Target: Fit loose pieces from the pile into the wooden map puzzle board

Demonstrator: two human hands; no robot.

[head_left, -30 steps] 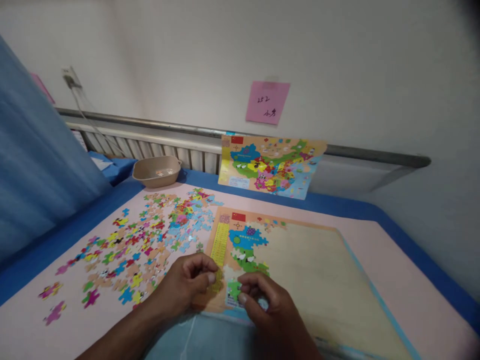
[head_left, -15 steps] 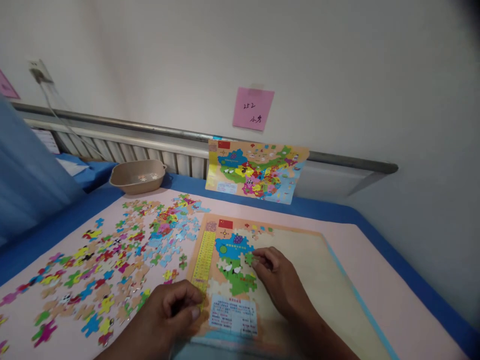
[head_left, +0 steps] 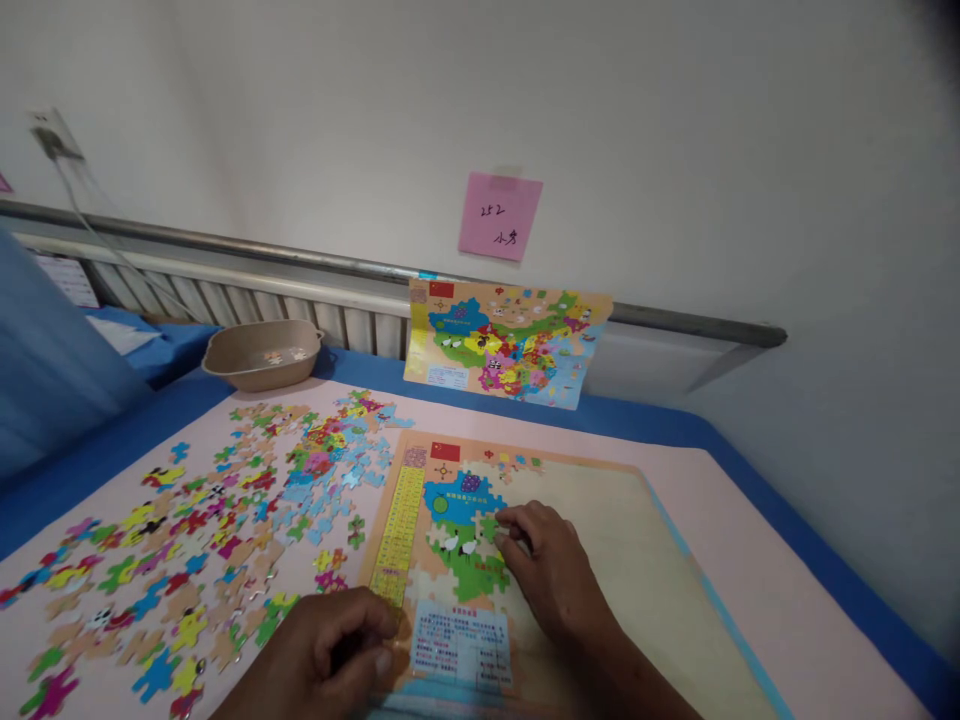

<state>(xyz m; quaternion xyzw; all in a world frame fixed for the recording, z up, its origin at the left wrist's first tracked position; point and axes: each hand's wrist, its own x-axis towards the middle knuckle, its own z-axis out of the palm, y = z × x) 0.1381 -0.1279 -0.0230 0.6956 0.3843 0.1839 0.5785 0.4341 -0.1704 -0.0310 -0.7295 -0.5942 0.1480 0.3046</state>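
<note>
- Over the left part of the puzzle board (head_left: 615, 570), the right hand (head_left: 551, 575) reached in from the right, thumb and forefinger drawn close together at the edge of a green puzzle piece (head_left: 488, 523); whether they gripped it or only touched it could not be told.
- That piece lay just left of the fingertips, at the right side of the joined green section (head_left: 472, 578) with its white birds and below the joined blue section (head_left: 457, 497); the right hand was clearly the nearer. Its long axis was too small to make out.
- The left hand (head_left: 337, 645) sat lower and farther left, beside the board's yellow strip (head_left: 400, 535), fingers curled, a gap between thumb and forefinger and no piece showing there.
- The board's long axis ran left to right, its bare surface spreading right of the right hand.
- Beyond the left hand, loose pieces (head_left: 184, 565) lay scattered over the pink sheet (head_left: 757, 545).
- Farther off stood a tan basin (head_left: 259, 378) with a few pieces inside, and a printed map (head_left: 510, 345) hung upright from the metal rail (head_left: 697, 323), a pink note (head_left: 500, 217) above it.
</note>
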